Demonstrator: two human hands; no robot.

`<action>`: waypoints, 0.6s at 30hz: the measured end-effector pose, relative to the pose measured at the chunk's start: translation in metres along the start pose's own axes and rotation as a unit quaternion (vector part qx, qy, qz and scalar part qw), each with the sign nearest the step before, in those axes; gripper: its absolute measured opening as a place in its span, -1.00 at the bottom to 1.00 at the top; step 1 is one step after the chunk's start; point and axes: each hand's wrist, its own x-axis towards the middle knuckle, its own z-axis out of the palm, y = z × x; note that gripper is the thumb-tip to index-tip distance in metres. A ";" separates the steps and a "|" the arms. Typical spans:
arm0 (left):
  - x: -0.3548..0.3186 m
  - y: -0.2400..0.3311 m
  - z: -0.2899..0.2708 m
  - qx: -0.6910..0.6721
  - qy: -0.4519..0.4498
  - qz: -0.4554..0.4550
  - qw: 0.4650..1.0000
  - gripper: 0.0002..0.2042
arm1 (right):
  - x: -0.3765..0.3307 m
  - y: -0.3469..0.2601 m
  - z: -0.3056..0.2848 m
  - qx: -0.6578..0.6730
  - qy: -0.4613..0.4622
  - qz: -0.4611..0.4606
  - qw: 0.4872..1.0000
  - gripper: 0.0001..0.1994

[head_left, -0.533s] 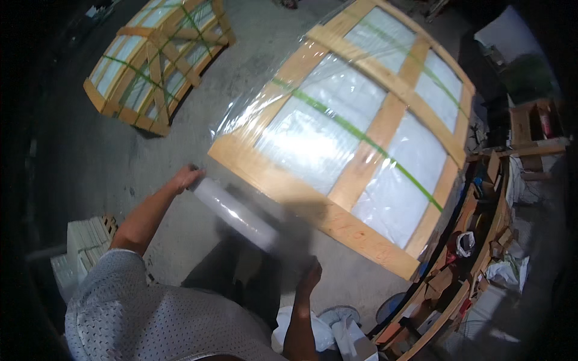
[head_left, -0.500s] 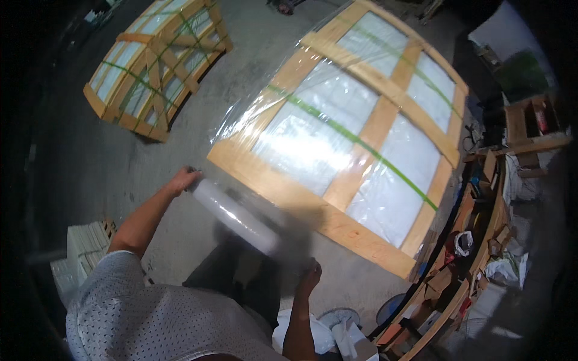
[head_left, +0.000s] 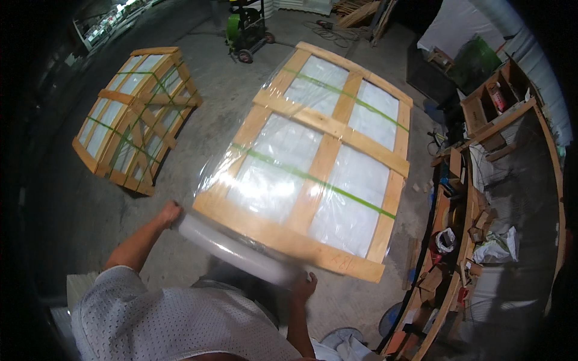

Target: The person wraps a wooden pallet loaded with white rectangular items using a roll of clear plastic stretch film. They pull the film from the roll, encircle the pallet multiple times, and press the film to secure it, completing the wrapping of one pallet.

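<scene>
Fingers of the left hand [head_left: 170, 213] and right hand [head_left: 304, 284] close on opposite ends of a long white roll of clear stretch film [head_left: 236, 253], held level between them, just before the film-covered wooden-framed crate [head_left: 313, 162] with green straps.

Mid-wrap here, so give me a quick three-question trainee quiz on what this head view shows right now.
1. True or false: both hands hold the ends of the long roll of clear stretch film.
2. What lies under the film on the large pale wooden crate? A) green straps B) red rope C) metal chains
3. Where does the smaller strapped wooden crate lie relative to the large one?

Key: 1 true, left hand and right hand at opposite ends. 2 A. 3 To its left, apart, on the concrete floor.
</scene>
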 end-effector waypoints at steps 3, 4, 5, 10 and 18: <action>-0.006 0.041 -0.014 -0.017 -0.001 -0.043 0.999 -0.56 | 0.001 -0.060 -0.012 0.019 0.041 0.067 0.997 -0.57; -0.006 0.055 -0.019 -0.020 0.008 -0.061 0.998 -0.56 | 0.001 -0.083 -0.014 0.010 0.064 0.085 0.994 -0.59; -0.010 0.062 -0.025 -0.021 -0.003 -0.056 0.998 -0.55 | -0.005 -0.104 -0.019 0.026 0.067 0.098 0.993 -0.61; -0.017 0.087 -0.049 -0.003 -0.025 -0.025 0.999 -0.53 | -0.013 -0.192 -0.030 -0.050 0.130 0.039 0.989 -0.69; 0.013 0.152 -0.062 -0.005 -0.020 0.029 0.999 -0.54 | 0.042 -0.240 -0.037 0.178 0.085 0.021 0.980 -0.75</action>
